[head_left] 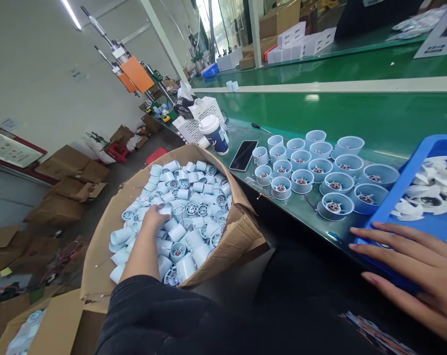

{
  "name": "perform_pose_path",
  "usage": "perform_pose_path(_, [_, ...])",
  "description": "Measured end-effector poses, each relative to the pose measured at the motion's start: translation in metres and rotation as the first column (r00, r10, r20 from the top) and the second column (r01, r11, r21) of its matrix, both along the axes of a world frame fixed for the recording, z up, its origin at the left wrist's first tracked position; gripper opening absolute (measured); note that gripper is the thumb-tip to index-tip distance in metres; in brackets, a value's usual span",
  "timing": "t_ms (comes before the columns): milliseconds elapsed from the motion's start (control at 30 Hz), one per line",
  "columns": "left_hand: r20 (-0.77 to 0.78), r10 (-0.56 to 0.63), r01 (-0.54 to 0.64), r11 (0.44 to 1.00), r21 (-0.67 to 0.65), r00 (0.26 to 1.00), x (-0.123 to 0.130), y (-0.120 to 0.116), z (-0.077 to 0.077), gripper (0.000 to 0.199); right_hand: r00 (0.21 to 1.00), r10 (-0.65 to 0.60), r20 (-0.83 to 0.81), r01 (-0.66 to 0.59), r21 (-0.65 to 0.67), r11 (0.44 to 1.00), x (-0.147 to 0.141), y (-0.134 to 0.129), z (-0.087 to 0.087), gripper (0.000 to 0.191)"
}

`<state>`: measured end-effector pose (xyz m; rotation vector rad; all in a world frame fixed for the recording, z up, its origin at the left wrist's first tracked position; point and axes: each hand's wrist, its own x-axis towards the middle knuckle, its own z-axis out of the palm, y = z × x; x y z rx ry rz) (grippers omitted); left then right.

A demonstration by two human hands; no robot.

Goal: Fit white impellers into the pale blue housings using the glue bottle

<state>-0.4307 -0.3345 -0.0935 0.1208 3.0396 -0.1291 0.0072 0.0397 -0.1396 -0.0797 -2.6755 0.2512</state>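
My left hand [154,218] reaches into a large cardboard box [241,227] heaped with light-blue cylindrical plastic housings [193,241]. Its fingers are closed on one light-blue housing [166,210] at the top of the heap. At the right, my right hand [419,271] rests with fingers stretched out over the near rim of a blue tray [389,202], holding nothing. White fan impellers [426,190] lie in that tray. Between the box and tray, several light-blue housings [336,206] with copper-coloured motor cores inside stand upright in rows on the green bench [290,217].
A phone [244,155], a lidded paper cup [214,133] and a screwdriver [260,128] lie or stand behind the box. White cartons [304,42] sit across the bench. Bench presses with orange parts [137,74] stand at the far left. Cardboard boxes [64,167] cover the floor.
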Motion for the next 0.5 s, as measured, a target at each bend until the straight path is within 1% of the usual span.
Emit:
perform_pose_path(133, [-0.151, -0.034, 0.032, 0.999, -0.014, 0.988, 0.007, 0.003, 0.001, 0.035, 1.000, 0.015, -0.011, -0.014, 0.051, 0.999, -0.001, 0.001, 0.000, 0.031])
perform_pose_path(233, [-0.196, -0.147, 0.141, 0.989, -0.048, 0.970, 0.003, 0.014, 0.002, 0.030, 1.000, 0.022, -0.023, -0.020, 0.062, 0.998, -0.004, 0.000, 0.003, 0.033])
perform_pose_path(300, [-0.157, -0.264, 0.255, 0.964, -0.076, 0.952, -0.005, 0.025, 0.000, 0.029, 0.999, 0.020, -0.040, -0.018, 0.062, 0.998, -0.006, -0.001, 0.007, 0.033])
perform_pose_path(400, [-0.039, -0.422, 0.416, 0.903, -0.108, 0.906, -0.017, 0.038, -0.002, 0.027, 0.997, 0.013, -0.071, -0.009, 0.067, 0.998, -0.009, -0.004, 0.015, 0.033])
perform_pose_path(500, [0.084, -0.505, 0.511, 0.849, -0.131, 0.859, -0.025, 0.039, -0.001, 0.019, 0.996, 0.004, -0.092, 0.004, 0.084, 0.996, -0.012, -0.007, 0.022, 0.032])
